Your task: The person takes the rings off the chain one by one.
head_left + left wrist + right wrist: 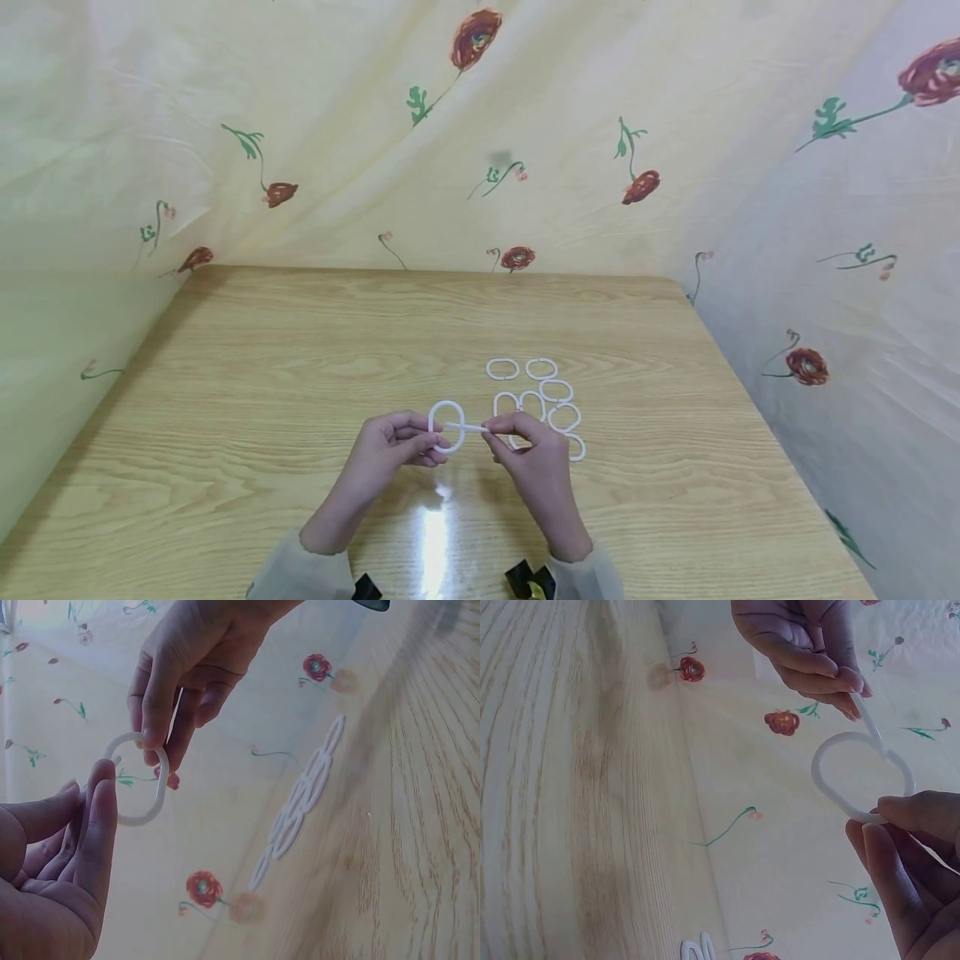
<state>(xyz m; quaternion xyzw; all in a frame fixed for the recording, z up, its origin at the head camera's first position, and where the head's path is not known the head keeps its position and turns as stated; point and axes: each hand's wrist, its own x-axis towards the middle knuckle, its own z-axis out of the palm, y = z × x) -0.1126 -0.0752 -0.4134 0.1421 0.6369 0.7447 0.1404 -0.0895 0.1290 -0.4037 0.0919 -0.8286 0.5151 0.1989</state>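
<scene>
Above the table my left hand (397, 446) pinches a white oval chain link (447, 403), its broad face towards the head camera. My right hand (536, 454) pinches a second white link (474, 428) between thumb and fingertips, seen edge-on in the head view. The two links meet and overlap between the hands. In the right wrist view, the right hand's link (817, 780) shows a small gap in its rim, and the end of the left hand's link (868, 720) lies right at that gap. Left fingertips partly hide their link in the left wrist view.
Several loose white links (556, 382) lie flat in a cluster on the wooden table (300, 350), beyond and partly behind the right hand. Flower-patterned cloth (360, 167) hangs round the back and sides of the table.
</scene>
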